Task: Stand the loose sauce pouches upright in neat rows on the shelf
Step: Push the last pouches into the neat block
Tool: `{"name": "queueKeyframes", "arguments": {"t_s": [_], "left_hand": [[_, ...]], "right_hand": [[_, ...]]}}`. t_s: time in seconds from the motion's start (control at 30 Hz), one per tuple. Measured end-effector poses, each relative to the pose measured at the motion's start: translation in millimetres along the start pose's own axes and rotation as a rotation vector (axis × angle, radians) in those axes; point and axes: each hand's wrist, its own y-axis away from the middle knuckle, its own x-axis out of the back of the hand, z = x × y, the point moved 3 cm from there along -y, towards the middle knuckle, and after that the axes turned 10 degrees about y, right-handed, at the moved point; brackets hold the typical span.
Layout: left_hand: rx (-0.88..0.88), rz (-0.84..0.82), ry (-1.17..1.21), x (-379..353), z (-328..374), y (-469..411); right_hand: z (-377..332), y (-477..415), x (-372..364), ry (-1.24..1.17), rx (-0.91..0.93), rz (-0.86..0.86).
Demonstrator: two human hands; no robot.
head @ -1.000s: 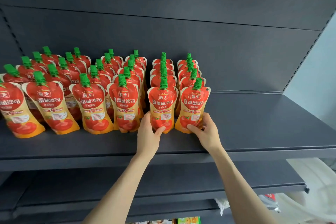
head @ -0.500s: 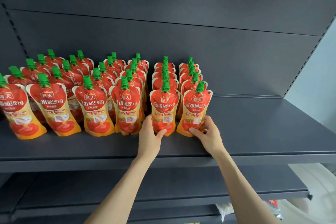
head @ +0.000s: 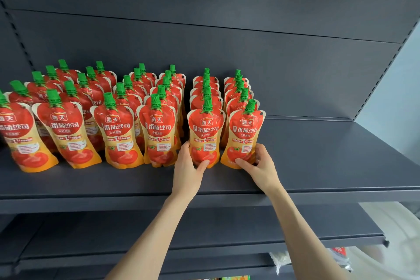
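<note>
A: While both front pouches stand with spouts at twelve o'clock, which one does each hand have?

B: Left hand (head: 186,166) is clamped on the base of the front pouch of the fifth row (head: 205,136), thumb across its lower face, fingers tucked behind its nine o'clock edge. Right hand (head: 259,167) is clamped low on the front pouch of the sixth row (head: 244,136), thumb on the front, fingers curling round its three o'clock side.

A: And where do they sit?

B: On the dark shelf (head: 318,166), near its front edge, each heading a file of pouches running back toward twelve. They stand just beside each other with a narrow gap between.

A: So what does the next move turn on?

B: My reading: each pouch's long axis rises straight up from the grip, so the weight sits above the fingers. The right one tilts slightly toward one o'clock; it may want squaring before release.

A: Anything beyond?

B: The other rows (head: 91,120) fill the shelf out to nine o'clock; the three o'clock stretch is bare. A lower shelf (head: 295,229) shows at six.
</note>
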Motion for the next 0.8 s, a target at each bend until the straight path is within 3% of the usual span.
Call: {"name": "queueKeyframes", "arguments": {"t_s": [0.8], "left_hand": [[0.005,-0.008,0.016,0.4,1.3,-0.6]], "right_hand": [[-3.9,1.6,0.0,0.045,-0.014,-0.013]]}}
